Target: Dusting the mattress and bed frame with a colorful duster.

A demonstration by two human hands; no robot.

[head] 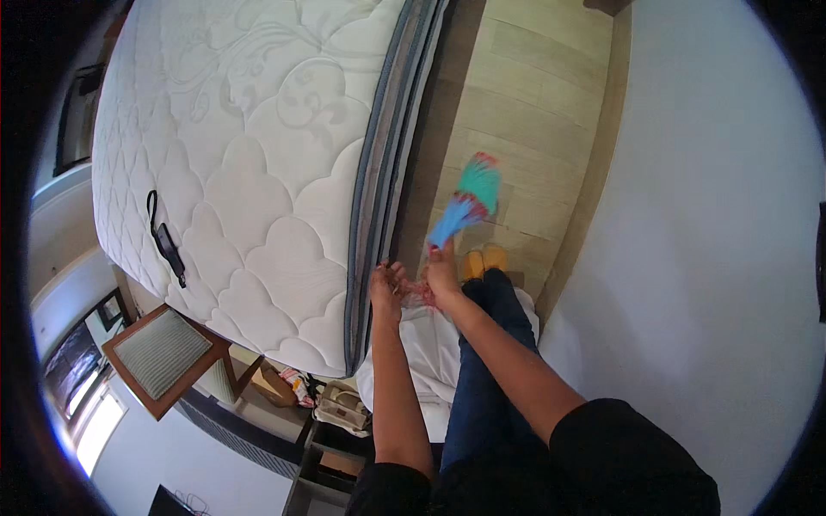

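Before me my right hand [443, 276] grips the lower end of a blue and teal fabric item with red fringed edges [479, 184], blurred and hanging over the floor; its exact kind is unclear. My left hand [387, 289] is beside the mattress edge, its fingers curled around a reddish, thin material [421, 293] that spans to my right hand. Below the hands, a white sheet or cloth [429, 348] lies bunched beside my legs. The bare white quilted mattress [258, 168] is at my left.
A black strapped object [169, 248] lies on the mattress. A wooden chair [161, 355] with a striped seat, a paper bag [274, 385] and a beige bag [342, 407] are beyond its lower edge. A white wall [697, 193] rises on the right.
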